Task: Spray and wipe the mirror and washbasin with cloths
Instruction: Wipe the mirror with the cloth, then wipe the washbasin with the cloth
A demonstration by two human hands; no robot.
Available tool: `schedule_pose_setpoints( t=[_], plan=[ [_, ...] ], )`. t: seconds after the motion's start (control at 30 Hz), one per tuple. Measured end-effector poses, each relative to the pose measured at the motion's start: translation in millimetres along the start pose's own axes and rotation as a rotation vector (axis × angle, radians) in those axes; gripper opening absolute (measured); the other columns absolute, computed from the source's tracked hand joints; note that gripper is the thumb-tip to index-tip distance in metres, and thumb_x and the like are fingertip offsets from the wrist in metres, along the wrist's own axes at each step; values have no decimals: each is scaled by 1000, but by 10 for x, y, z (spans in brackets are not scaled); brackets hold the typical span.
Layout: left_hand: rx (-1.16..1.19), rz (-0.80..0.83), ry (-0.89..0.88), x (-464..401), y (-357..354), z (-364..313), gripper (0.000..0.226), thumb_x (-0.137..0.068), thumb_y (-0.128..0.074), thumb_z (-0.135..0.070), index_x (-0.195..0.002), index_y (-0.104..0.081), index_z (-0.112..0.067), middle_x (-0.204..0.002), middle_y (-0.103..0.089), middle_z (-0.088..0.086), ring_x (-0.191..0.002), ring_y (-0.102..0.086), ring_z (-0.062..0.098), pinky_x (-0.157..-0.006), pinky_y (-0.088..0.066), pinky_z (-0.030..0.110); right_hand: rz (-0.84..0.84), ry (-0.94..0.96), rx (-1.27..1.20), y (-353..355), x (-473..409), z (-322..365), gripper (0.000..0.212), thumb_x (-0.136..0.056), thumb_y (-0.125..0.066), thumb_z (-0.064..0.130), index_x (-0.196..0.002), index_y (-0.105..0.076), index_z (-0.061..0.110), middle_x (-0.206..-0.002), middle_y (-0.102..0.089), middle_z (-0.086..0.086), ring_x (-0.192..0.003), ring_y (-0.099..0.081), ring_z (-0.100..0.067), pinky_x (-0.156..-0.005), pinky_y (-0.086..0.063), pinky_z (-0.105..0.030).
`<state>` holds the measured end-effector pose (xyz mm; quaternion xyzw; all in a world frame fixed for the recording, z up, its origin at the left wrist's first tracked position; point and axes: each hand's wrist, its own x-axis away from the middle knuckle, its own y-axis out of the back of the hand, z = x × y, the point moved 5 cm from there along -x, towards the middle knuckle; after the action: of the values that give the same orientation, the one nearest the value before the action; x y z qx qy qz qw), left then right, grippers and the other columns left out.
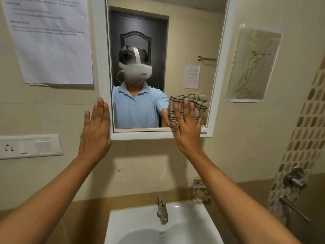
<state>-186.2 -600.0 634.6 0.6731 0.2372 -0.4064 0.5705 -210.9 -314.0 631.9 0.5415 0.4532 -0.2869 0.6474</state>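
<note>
R hand point(187, 126) flat, pressing checked cloth point(190, 104) on mirror point(175, 41), L hand point(95, 127) open on frame

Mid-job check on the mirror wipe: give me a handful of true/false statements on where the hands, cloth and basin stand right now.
1. The right hand presses a checked cloth against the mirror's lower right corner. True.
2. The left hand holds a spray bottle. False: it holds nothing; its fingers are straight, lying flat at the left side of the mirror's white frame.
3. The cloth is plain white. False: it is beige with dark stripes crossing in a check.
4. The washbasin sits below the mirror with a metal tap at its back edge. True.
5. A second cloth lies in the washbasin. False: no cloth shows in the visible part of the bowl.
</note>
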Motion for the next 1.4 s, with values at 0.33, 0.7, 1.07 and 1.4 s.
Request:
schedule_pose_setpoints(
  t=[0.33,0.7,1.07,1.4],
  plan=[
    [25,26,-9,135,-66,5,98,-73,-51,14,-153,4,-4,-162,11,12,-150,6,27,-121,-2,50,126,357,-80,-329,494,1028,52,-104,-45,30,-155,-32,27,-165,-20,-2,-153,-11,-22,-117,-13,-64],
    [146,244,-2,1416,-723,-227,69,-90,-23,-18,-152,2,-2,-162,7,15,-150,2,29,-120,2,44,79,-1162,-1343,-169,1807,667,29,-104,-41,40,-126,-58,31,-121,-68,-1,-112,-64,-21,-93,-55,-34],
    [267,702,-77,2882,-1386,-813,61,-90,-47,-21,-146,-33,0,-154,-31,19,-141,-35,34,-114,-27,49,60,-1807,-1636,-130,3619,473,59,-91,-59,49,-134,-58,9,-130,-63,-23,-122,-59,-42,-106,-43,-59],
    [251,924,126,3299,-1950,-1031,55,-100,-42,-34,-150,-31,-12,-154,-37,6,-141,-36,21,-116,-25,34,296,-1919,-1278,-236,4288,-66,36,-87,-63,-4,-122,-64,-1,-114,-70,-25,-106,-67,-43,-93,-52,-60]
  ],
)
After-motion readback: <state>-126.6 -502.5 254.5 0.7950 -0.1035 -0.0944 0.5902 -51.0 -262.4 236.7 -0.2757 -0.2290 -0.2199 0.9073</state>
